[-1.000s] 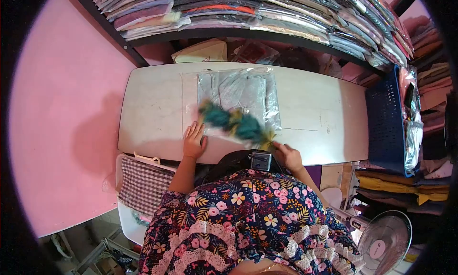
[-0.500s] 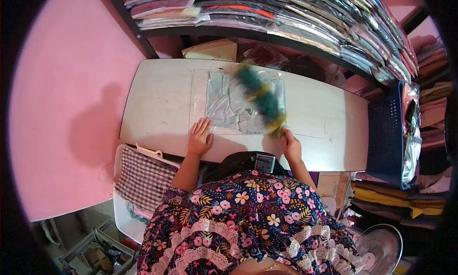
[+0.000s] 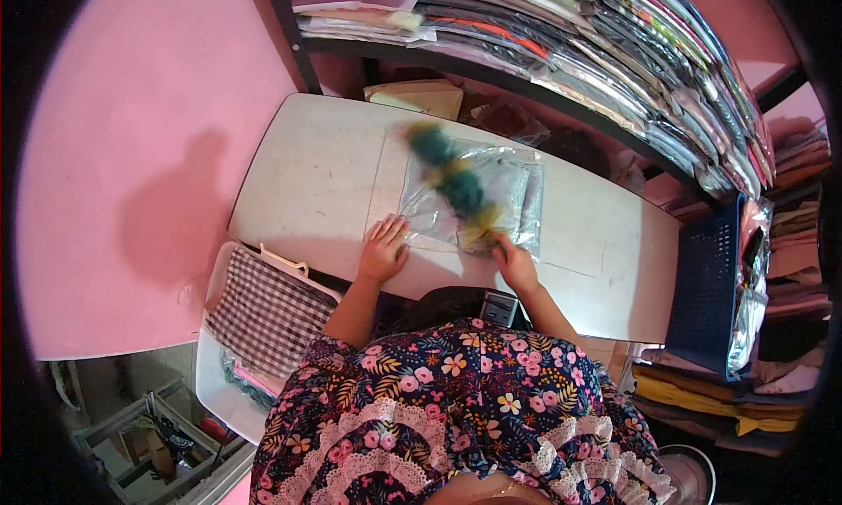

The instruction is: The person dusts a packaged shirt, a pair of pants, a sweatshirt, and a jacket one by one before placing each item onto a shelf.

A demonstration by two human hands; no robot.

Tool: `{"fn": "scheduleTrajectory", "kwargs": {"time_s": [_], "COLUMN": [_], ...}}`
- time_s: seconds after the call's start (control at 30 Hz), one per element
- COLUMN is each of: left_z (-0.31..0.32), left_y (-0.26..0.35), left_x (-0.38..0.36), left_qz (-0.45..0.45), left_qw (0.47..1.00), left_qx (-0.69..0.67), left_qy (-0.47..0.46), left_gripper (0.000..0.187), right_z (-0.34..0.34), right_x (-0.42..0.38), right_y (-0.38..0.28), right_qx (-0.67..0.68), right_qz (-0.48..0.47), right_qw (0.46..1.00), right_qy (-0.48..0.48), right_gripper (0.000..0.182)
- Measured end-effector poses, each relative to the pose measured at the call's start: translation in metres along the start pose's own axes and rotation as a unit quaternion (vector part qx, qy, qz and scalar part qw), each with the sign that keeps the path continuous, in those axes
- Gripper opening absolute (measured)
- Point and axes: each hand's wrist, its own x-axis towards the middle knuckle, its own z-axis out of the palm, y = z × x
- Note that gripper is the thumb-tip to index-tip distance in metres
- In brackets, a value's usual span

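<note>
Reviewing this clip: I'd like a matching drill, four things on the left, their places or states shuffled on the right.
Things:
1. Green and yellow duster
2. Left hand
3. Blue basket
4. Checked cloth

Places or states:
A. At the right end of the table
B. Spread palm down by the near left corner of the clear bag
C. Lying over the white bin
D. Held by one end in the right hand, blurred

Right pairs: 1-D, 2-B, 3-A, 4-C
</note>
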Motion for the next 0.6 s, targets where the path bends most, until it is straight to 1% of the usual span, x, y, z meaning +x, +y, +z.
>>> {"fn": "scheduleTrajectory", "kwargs": {"time_s": [0.03,0.07,0.1,0.13,0.17,0.2,0.27,0.3,0.37,0.4,0.47,0.5,0.53,0.6], "left_z": [0.001,0.003,0.001,0.000,0.000,-0.002,-0.001,-0.001,-0.002,-0.002,0.000,-0.002,-0.003,-0.005], "left_y": [-0.003,-0.005,-0.005,-0.003,-0.001,0.003,0.005,0.006,0.006,0.006,0.005,0.006,0.007,0.010], "left_x": [-0.001,-0.002,0.000,0.001,0.002,0.003,0.002,0.003,0.006,0.005,0.004,0.005,0.005,0.005], "left_qz": [-0.001,-0.016,-0.031,-0.034,-0.014,0.005,0.006,0.006,0.010,0.001,-0.008,-0.002,0.004,0.004], "left_qw": [1.000,0.999,0.996,0.996,0.999,1.000,1.000,1.000,1.000,1.000,1.000,1.000,1.000,1.000], "left_qx": [0.001,0.009,0.017,0.017,0.008,0.000,-0.004,-0.002,0.000,-0.001,-0.005,-0.007,-0.008,-0.010], "left_qy": [0.002,-0.043,-0.088,-0.085,-0.035,0.014,0.026,0.023,0.022,0.005,-0.011,0.003,0.016,0.015], "left_gripper": [0.048,0.048,0.048,0.048,0.048,0.048,0.045,0.045,0.045,0.046,0.047,0.046,0.046,0.045], "right_z": [0.002,0.002,-0.003,-0.008,-0.012,-0.011,-0.007,-0.003,0.006,0.006,0.005,-0.005,-0.003,-0.003], "right_x": [0.000,0.002,0.006,0.011,0.019,0.028,0.043,0.043,0.045,0.045,0.045,0.047,0.047,0.047], "right_y": [0.000,0.001,-0.004,-0.010,-0.015,-0.018,-0.023,-0.021,-0.020,-0.023,-0.029,-0.042,-0.038,-0.025], "right_qx": [0.002,0.000,-0.042,-0.083,-0.120,-0.117,-0.108,-0.106,-0.095,-0.096,-0.111,-0.133,-0.133,-0.133], "right_qz": [-0.069,-0.071,-0.075,-0.079,-0.025,0.000,0.081,0.081,-0.001,0.000,-0.095,-0.036,-0.033,0.077], "right_qw": [0.997,0.997,0.993,0.985,0.984,0.989,0.989,0.990,0.989,0.989,0.980,0.980,0.980,0.988], "right_qy": [-0.040,-0.040,-0.084,-0.128,-0.129,-0.087,-0.054,-0.054,-0.114,-0.112,-0.138,-0.147,-0.147,-0.032], "right_gripper": [0.034,0.034,0.034,0.033,0.034,0.035,0.037,0.037,0.035,0.035,0.035,0.035,0.035,0.036]}}
